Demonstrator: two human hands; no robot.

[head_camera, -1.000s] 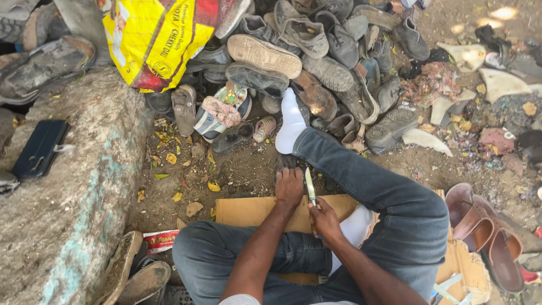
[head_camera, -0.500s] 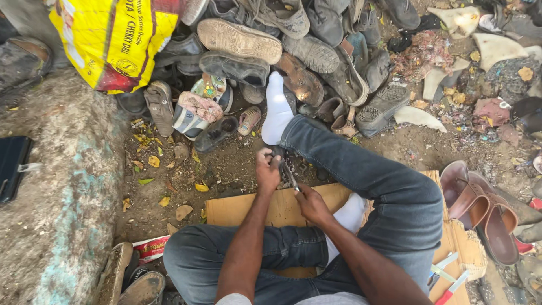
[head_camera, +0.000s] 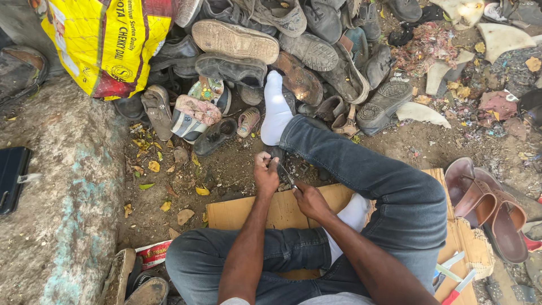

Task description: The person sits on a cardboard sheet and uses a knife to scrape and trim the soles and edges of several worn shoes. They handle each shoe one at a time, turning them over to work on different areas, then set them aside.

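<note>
- Seated on flattened cardboard (head_camera: 243, 212), a person pinches a thin metal tool (head_camera: 286, 175) between both hands, the left hand (head_camera: 266, 174) curled shut on its far end and the right hand (head_camera: 309, 199) gripping the near end, low over the ground for steadiness.
- Just beyond the hands, a white-socked foot (head_camera: 276, 113) rests against a heap of worn shoes (head_camera: 237, 42).
- Far left of the hands, a yellow printed sack (head_camera: 101, 39) with red trim leans on the pile.
</note>
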